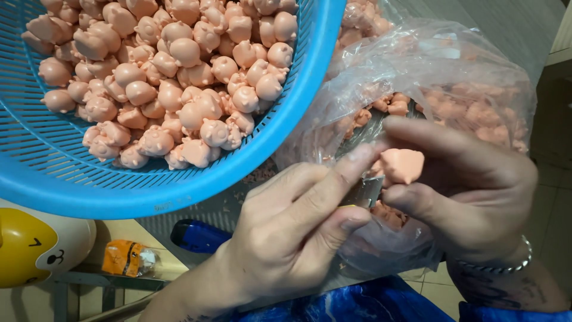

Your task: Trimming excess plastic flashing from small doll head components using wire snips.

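Mostly, fingers [417,206] hide the pink figure [404,164].

basket [179,197]: bright blue plastic, pierced all over with a grid of small slots
figures in basket [173,83]: soft salmon pink, all one shade
held figure [402,165]: the same salmon pink, plain
blade [363,192]: dull silver-grey metal
bag [441,65]: clear, glossy film with white glare, pink showing through
bracelet [506,265]: silver
cloth at bottom [357,304]: deep blue with white streaks
round toy [36,244]: yellow and white, small black marks
wrapper [128,257]: orange
handle below basket [199,235]: dark blue
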